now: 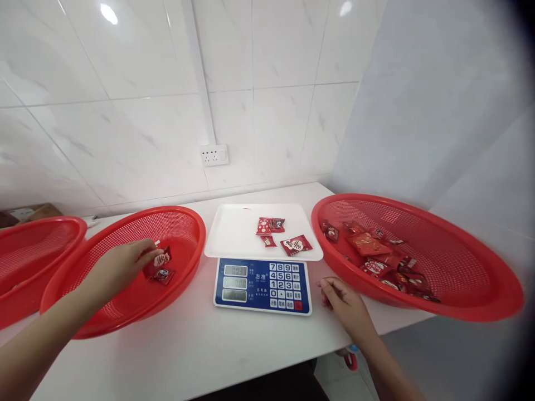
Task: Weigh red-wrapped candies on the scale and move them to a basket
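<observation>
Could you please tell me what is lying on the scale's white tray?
On the white tray lie red packets, some large and one small. Whatever is directly beneath them is covered.

Single head cam, worn on the person's head. Looks forward and down: worktop [167,356] near, tiled wall [267,111] far.

The scale [262,287] sits between two baskets [468,262] [196,223] — packets [296,245] on its tray [229,231].
</observation>
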{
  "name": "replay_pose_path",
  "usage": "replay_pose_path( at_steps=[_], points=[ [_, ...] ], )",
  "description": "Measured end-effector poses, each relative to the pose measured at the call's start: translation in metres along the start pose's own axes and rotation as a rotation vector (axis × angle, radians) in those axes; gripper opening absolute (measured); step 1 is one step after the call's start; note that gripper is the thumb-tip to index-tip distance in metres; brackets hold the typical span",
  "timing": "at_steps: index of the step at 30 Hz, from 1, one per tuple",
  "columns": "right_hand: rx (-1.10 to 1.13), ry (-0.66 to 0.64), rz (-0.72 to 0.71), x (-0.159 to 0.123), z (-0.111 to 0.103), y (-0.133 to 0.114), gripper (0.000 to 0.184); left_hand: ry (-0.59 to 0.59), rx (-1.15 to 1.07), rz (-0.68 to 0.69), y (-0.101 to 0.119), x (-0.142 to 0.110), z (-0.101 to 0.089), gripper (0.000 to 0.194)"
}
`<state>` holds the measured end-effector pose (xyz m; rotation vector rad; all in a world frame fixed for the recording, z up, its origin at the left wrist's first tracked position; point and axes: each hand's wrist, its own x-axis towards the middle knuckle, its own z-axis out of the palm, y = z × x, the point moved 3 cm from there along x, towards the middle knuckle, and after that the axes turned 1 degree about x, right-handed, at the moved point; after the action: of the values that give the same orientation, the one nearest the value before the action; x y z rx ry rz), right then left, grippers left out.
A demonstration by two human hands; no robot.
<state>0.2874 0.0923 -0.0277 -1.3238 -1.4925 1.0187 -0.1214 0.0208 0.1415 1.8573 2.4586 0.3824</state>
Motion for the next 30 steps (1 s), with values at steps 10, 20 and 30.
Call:
replay_pose_path(
  at_steps=[10,20,30],
  points=[
    [-0.165,-0.043,-0.041,-0.005,0.007,0.006,0.036,-0.132,0.098,0.738,0.144,0.029,0.061,0.029],
    [-0.152,-0.016,-0.072,-0.009,0.007,0.008,0.035,-0.232,0.003,0.855,0.197,0.057,0.101,0.026],
    [0.180,-0.088,-0.425,-0.038,0.025,-0.069,0.033,-0.576,-1.326,0.118,0.168,-0.036,0.072,0.022]
  ],
)
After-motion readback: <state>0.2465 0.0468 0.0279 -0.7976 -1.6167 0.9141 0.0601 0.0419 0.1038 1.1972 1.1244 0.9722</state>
